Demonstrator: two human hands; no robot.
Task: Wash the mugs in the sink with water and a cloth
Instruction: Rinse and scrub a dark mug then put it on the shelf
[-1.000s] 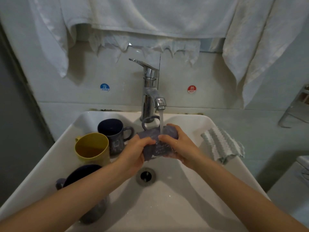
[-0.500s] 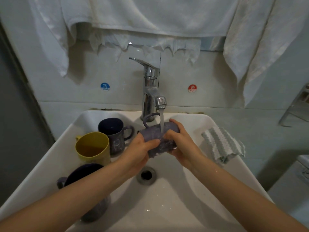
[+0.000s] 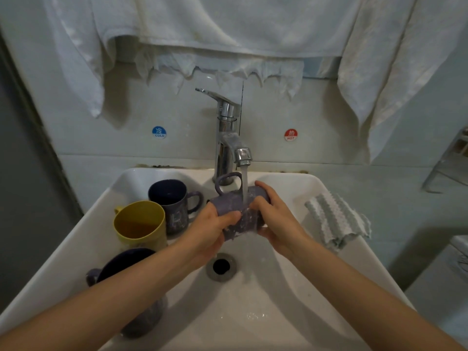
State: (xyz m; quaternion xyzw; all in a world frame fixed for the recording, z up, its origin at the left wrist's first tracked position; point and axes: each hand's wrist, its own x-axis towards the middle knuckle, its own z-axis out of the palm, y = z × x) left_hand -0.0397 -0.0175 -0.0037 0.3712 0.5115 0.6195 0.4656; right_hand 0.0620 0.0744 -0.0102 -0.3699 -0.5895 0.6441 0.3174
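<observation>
Where the sink (image 3: 291, 312) comes nearest along its left edge, a dark purple mug (image 3: 121, 262) stands upright, partly hidden by the left forearm. Beyond the drain (image 3: 221, 266), the left hand (image 3: 210, 229) and right hand (image 3: 276, 219) each curl round an end of a speckled purple mug (image 3: 235, 201) held on its side, handle up. A yellow mug (image 3: 141, 224) and a navy mug (image 3: 169, 196) stand toward the far left corner. A striped cloth (image 3: 336, 219) drapes the right edge. Water (image 3: 245, 183) from the tap (image 3: 228, 138) falls onto the held mug.

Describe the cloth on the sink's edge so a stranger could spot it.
Start at the white sink under the chrome tap. On its right rim, past the right hand, lies a crumpled cloth. Unlike the plain white towels hanging above, it is striped grey and white.
</observation>
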